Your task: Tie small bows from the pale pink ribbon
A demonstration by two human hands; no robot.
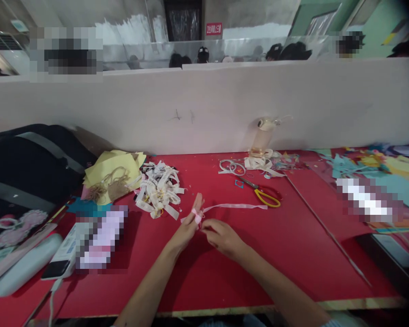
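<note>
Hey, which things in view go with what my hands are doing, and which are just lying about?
In the job:
Pink ribbon, held by the left hand, with the right hand close by
Scissors, probably
Pile of white ribbon pieces, perhaps

Apparently just lying about:
Dark bag
Bottle
Yellow sheets

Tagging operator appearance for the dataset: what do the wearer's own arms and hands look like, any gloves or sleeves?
Left hand and right hand: no gloves. Both forearms uncovered, no watch or bracelet visible at the wrists. A sliver of pale striped sleeve shows at the right arm's lower edge. Small rings or nail polish: too blurred to tell.
</note>
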